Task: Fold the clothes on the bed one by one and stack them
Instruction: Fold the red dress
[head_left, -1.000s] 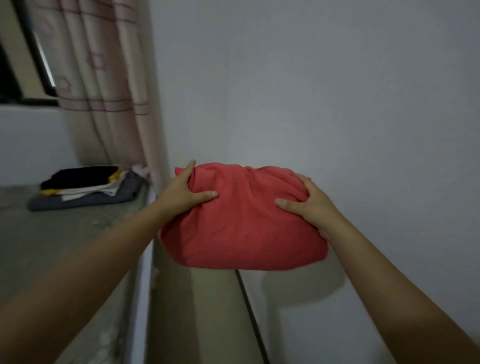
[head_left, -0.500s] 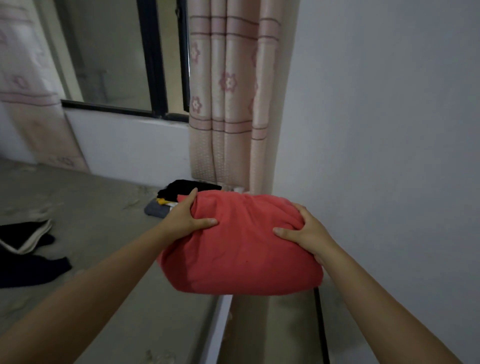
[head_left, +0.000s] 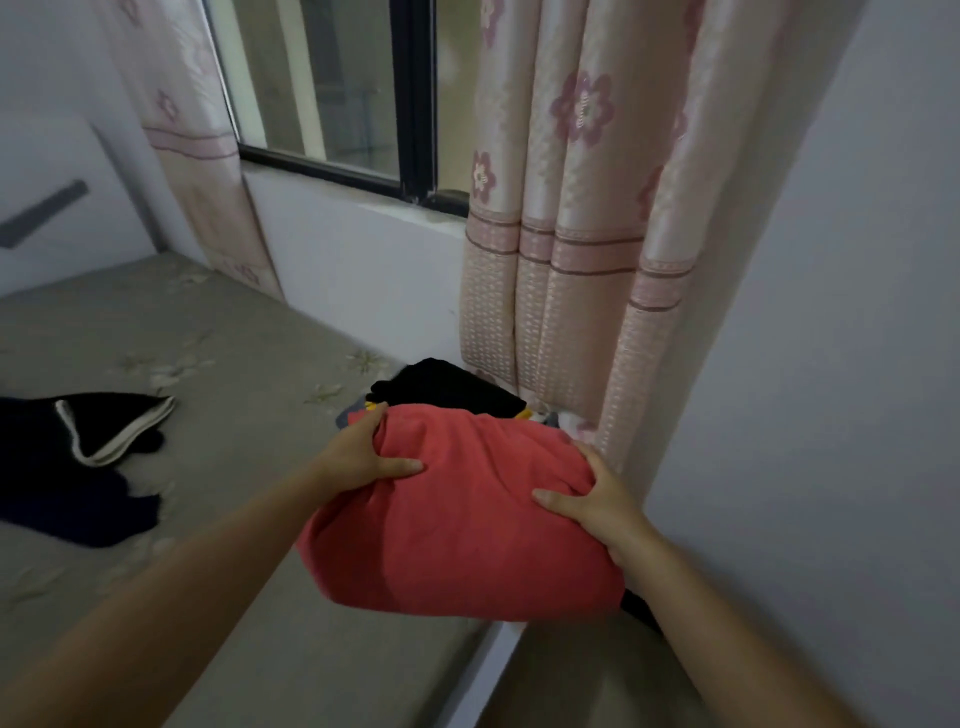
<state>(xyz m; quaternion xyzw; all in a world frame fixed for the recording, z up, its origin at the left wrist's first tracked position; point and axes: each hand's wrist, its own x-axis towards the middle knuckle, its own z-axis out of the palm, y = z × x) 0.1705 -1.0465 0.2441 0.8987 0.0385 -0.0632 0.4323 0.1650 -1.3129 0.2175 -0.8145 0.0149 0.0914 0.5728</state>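
Hands grip the two ends of a folded red garment (head_left: 467, 514): the left hand (head_left: 363, 457) is clamped on its upper left edge with the thumb lying across the top, and the right hand (head_left: 597, 499) holds its right end, thumb pointing inward, fingers wrapped out of sight behind the cloth. The bundle hangs at lower centre of the frame, above the near edge of the bed (head_left: 249, 374) and partly over the stack of folded clothes (head_left: 447, 389). Against the frame half a second back, the view has swung left and down: the stack, then seen just behind the left thumb, now shows more of its black top layer above the red bundle, and the window (head_left: 332, 93) and flowered curtain (head_left: 571, 234) fill more of the upper frame. The loose dark garment (head_left: 78, 467) with a pale trim, then at the left edge, now lies more fully in view at middle left on the bed. Most of the stack is hidden behind the red bundle; only black cloth, a scrap of yellow and a grey corner show. Whether the bundle touches the stack cannot be told. Both forearms run out of the bottom of the frame, blurred.
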